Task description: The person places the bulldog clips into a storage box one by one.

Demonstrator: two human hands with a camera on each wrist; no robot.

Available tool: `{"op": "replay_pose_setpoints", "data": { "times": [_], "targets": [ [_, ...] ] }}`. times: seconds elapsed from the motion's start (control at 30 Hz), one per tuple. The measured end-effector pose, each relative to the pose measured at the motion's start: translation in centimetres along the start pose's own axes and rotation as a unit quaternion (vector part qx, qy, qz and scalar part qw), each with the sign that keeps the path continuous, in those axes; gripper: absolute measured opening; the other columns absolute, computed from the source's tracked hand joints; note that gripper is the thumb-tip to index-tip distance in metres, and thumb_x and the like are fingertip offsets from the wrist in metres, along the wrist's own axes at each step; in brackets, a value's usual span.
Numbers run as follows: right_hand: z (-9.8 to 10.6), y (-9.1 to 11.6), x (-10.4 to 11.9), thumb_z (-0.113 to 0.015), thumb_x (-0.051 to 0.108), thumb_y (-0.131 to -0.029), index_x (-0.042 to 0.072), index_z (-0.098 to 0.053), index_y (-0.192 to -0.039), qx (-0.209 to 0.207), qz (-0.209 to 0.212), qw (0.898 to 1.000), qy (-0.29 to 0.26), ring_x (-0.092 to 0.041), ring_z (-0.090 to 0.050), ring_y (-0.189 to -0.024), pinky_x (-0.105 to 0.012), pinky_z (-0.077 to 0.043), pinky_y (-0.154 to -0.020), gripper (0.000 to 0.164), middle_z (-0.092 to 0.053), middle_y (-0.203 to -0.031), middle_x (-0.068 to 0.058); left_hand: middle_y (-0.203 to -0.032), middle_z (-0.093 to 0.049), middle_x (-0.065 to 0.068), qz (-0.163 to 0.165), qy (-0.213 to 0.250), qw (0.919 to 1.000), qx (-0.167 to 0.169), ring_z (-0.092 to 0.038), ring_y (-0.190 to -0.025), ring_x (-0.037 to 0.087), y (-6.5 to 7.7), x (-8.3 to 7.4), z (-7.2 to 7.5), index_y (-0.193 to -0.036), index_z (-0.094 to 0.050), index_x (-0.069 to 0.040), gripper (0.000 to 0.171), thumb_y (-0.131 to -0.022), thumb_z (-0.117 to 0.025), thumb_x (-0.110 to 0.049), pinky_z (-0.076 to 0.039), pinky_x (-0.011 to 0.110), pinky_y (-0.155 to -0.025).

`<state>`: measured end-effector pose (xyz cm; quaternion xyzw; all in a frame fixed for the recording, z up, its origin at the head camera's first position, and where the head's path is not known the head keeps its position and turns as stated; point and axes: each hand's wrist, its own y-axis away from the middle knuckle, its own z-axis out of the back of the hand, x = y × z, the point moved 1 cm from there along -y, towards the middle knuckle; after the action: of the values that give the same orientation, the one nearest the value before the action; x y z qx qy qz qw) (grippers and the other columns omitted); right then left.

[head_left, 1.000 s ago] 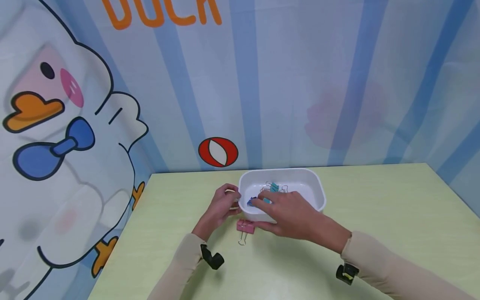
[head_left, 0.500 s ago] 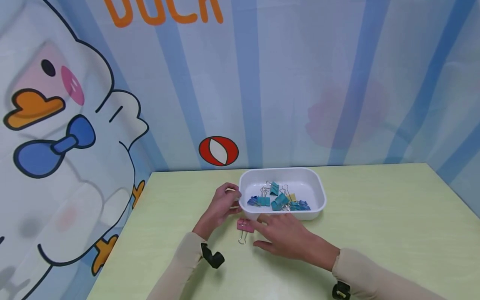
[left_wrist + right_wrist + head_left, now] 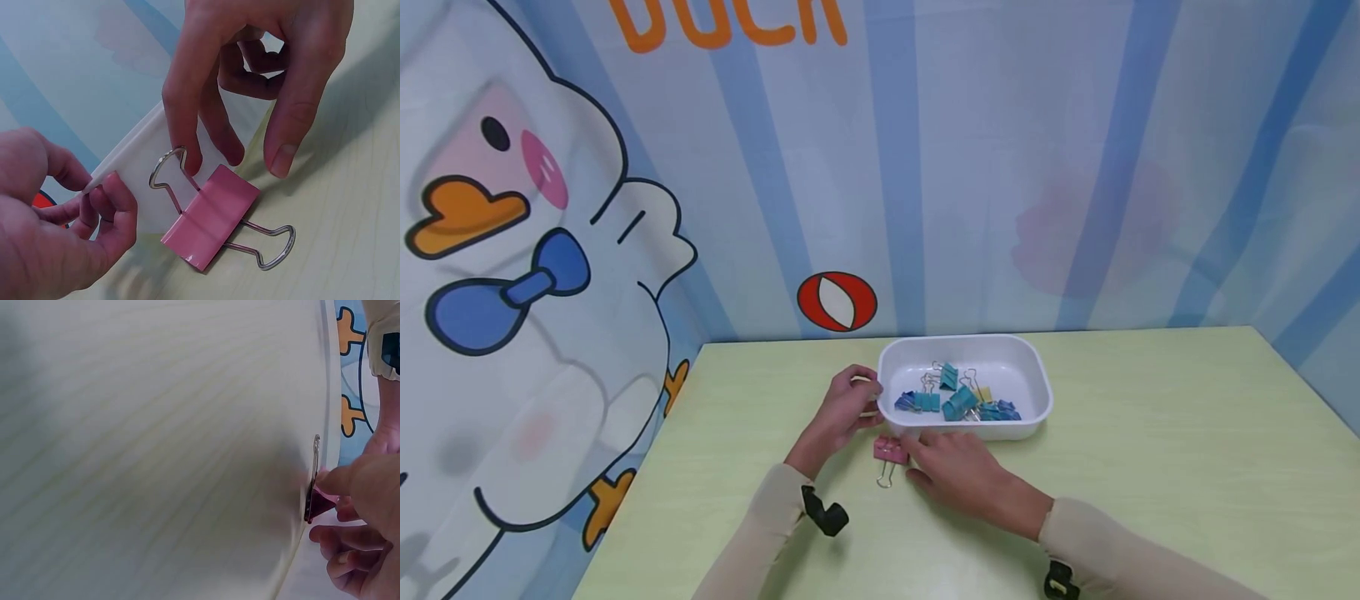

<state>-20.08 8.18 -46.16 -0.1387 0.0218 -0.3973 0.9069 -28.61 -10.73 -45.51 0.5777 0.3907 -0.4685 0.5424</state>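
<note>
A pink binder clip (image 3: 890, 451) lies on the table just in front of a white plastic tray (image 3: 1000, 432), its wire handles spread apart. My left hand (image 3: 842, 408) pinches the tray's left end between thumb and fingers. Over the clip's right side reaches my right hand (image 3: 955, 471). In the left wrist view, the right hand's thumb (image 3: 284, 150) and forefinger stand apart, fingertips close beside the pink clip (image 3: 209, 215). The right wrist view shows the clip (image 3: 320, 504) edge-on, partly behind the thumb and fingers.
Inside the tray are teal binder clips (image 3: 958, 403), blue ones (image 3: 1007, 411) and a yellow one (image 3: 984, 393). The pale wooden table (image 3: 1165, 433) ends at a printed cloth backdrop (image 3: 970, 208) behind the tray. Dark wrist cameras (image 3: 825, 512) sit on both sleeves.
My right hand has come out of the tray, back towards me and down beside the pink clip, uncovering the clips in the tray. The left hand has stayed at the tray's end.
</note>
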Motion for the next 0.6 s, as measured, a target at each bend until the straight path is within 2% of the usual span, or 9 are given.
{"op": "replay_pose_setpoints", "data": {
  "times": [0.17, 0.27, 0.43, 0.6],
  "targets": [
    [-0.4, -0.3, 0.2, -0.08, 0.025, -0.092, 0.012, -0.065, -0.111, -0.027, -0.001, 1.0, -0.004, -0.02, -0.062, -0.067, -0.033, -0.05, -0.053, 0.028, -0.07, -0.089, -0.006, -0.119, -0.062, 0.021, -0.003, -0.003, 1.0, 0.001, -0.066, -0.087, 0.025, 0.1, -0.1, 0.0, -0.128, -0.05, -0.001, 0.029, -0.102, -0.056, -0.011, -0.058, 0.027, -0.066],
    [-0.7, -0.5, 0.4, -0.08, 0.024, -0.093, 0.012, -0.067, -0.112, -0.028, -0.003, 1.0, 0.003, -0.022, -0.066, -0.07, -0.035, -0.052, -0.054, 0.026, -0.071, -0.09, -0.007, -0.12, -0.062, 0.021, -0.002, -0.005, 1.0, 0.0, -0.066, -0.087, 0.025, 0.1, -0.1, -0.1, -0.129, -0.05, -0.001, 0.029, -0.102, -0.056, -0.011, -0.058, 0.027, -0.066],
    [-1.0, -0.7, 0.7, -0.077, 0.022, -0.095, 0.01, -0.069, -0.114, -0.011, -0.007, 1.0, 0.021, -0.024, -0.069, -0.074, -0.035, -0.056, -0.057, 0.024, -0.073, -0.095, -0.009, -0.122, -0.062, 0.021, 0.002, -0.009, 1.0, -0.002, -0.066, -0.091, 0.026, 0.2, -0.2, -0.1, -0.13, -0.05, -0.002, 0.031, -0.102, -0.056, -0.012, -0.059, 0.029, -0.07],
    [-1.0, -0.7, 1.1, -0.075, 0.013, -0.096, 0.009, -0.069, -0.118, 0.012, -0.011, 1.0, 0.02, -0.021, -0.066, -0.074, -0.031, -0.056, -0.061, 0.023, -0.071, -0.095, -0.01, -0.122, -0.062, 0.02, 0.004, -0.009, 0.9999, -0.005, -0.066, -0.091, 0.027, 0.1, -0.1, -0.1, -0.13, -0.051, -0.002, 0.03, -0.102, -0.056, -0.013, -0.059, 0.028, -0.07]
  ]
}}
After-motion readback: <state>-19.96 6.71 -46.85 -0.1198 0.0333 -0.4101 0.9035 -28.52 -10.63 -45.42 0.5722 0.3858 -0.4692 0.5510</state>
